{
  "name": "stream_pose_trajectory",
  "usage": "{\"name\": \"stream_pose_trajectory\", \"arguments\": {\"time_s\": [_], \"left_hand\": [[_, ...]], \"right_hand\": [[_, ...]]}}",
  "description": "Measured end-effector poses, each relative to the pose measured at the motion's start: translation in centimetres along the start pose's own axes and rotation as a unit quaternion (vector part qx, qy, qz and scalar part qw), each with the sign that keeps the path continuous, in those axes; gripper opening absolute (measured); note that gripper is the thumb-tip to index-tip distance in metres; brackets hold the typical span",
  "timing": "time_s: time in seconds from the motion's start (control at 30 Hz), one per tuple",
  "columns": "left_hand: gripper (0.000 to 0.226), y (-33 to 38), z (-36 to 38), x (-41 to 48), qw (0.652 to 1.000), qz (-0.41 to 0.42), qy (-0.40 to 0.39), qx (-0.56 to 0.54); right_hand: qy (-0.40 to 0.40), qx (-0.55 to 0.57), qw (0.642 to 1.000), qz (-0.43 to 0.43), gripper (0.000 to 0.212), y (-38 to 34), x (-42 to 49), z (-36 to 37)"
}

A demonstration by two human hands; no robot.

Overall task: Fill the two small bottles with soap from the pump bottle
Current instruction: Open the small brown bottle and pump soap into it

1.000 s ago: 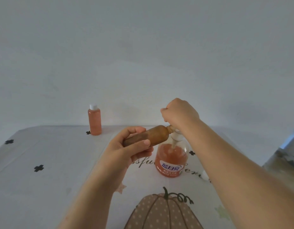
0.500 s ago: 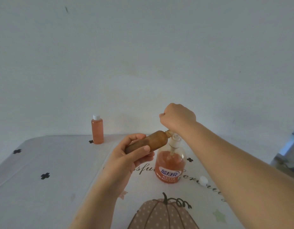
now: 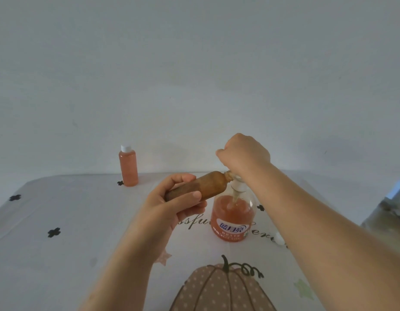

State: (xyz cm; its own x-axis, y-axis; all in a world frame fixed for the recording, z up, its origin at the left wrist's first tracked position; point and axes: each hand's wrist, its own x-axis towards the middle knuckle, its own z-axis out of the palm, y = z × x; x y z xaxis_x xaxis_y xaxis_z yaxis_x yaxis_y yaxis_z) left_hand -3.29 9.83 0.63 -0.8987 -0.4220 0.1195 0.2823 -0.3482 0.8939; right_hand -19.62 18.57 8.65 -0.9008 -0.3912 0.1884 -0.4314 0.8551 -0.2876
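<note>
Two small plastic bottles: one orange-filled white-capped bottle centre left, one brownish bottle mid-frame; one round clear pump bottle; one small white cap

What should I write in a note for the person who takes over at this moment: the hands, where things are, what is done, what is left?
Left hand grips the brown small bottle, tilted almost flat, its mouth at the pump spout.
Right hand, fingers curled, is on top of the pump bottle and hides the pump head.
Done: the other small bottle stands capped and full on the table, far left.
Left: finish the brown one (its level cannot be seen), then close it, likely with the white cap lying right of the pump bottle.
</note>
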Motion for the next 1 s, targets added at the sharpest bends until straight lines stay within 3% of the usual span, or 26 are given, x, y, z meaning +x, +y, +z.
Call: {"name": "stream_pose_trajectory", "arguments": {"time_s": [0.17,0.5,0.7,1.0], "left_hand": [[0.035,-0.1,0.2,0.0,1.0,0.01,-0.006,-0.003],[0.039,0.1,0.7,-0.2,0.999,0.031,0.0,-0.025],[0.039,0.1,0.4,-0.2,1.0,0.018,-0.002,-0.017],[0.04,0.1,0.2,-0.2,1.0,-0.006,0.001,-0.003]], "right_hand": [[-0.001,0.017,1.0,0.007,0.017,0.1,0.0,-0.1],[0.031,-0.035,0.998,-0.032,0.033,-0.4,0.1,-1.4],[0.014,-0.004,1.0,-0.021,0.019,-0.3,0.4,-1.1],[0.002,0.011,1.0,0.0,0.016,0.2,0.5,0.5]]}}
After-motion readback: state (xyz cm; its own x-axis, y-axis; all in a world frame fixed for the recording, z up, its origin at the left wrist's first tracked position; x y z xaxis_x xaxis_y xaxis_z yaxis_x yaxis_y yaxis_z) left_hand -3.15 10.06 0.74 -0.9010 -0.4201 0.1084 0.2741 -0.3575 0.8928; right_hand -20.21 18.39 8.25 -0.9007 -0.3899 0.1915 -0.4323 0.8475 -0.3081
